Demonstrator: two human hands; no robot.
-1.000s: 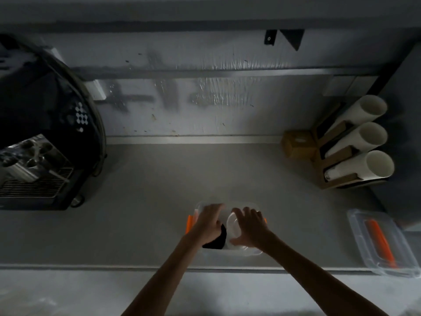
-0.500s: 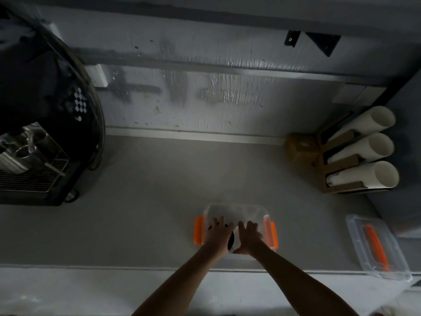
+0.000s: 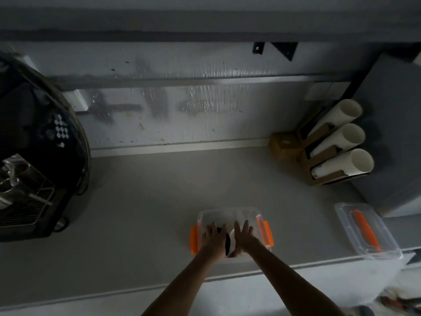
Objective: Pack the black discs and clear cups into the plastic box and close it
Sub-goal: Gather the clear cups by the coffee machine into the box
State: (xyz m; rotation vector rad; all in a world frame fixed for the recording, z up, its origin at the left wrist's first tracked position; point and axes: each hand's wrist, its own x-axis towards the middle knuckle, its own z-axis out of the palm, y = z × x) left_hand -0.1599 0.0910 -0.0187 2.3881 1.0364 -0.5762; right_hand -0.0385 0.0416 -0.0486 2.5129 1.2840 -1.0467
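Observation:
A clear plastic box [image 3: 227, 214] with orange side latches [image 3: 193, 240] stands near the counter's front edge, with no lid on it. Both my hands reach down into it. My left hand [image 3: 213, 236] covers a stack of black discs [image 3: 227, 245], of which only a dark sliver shows between the hands. My right hand [image 3: 245, 234] lies against the pale clear cups [image 3: 232, 237] beside the discs. Fingers of both hands point away from me. The box's contents are mostly hidden under my hands.
The box's clear lid [image 3: 385, 238], with an orange handle, lies at the counter's right front corner. A wooden rack of white paper cup stacks [image 3: 341, 142] stands at the back right. A black coffee machine [image 3: 34, 156] fills the left side.
My hands, with the black discs and clear cups, have sunk lower into the box and moved closer together. The view has shifted slightly.

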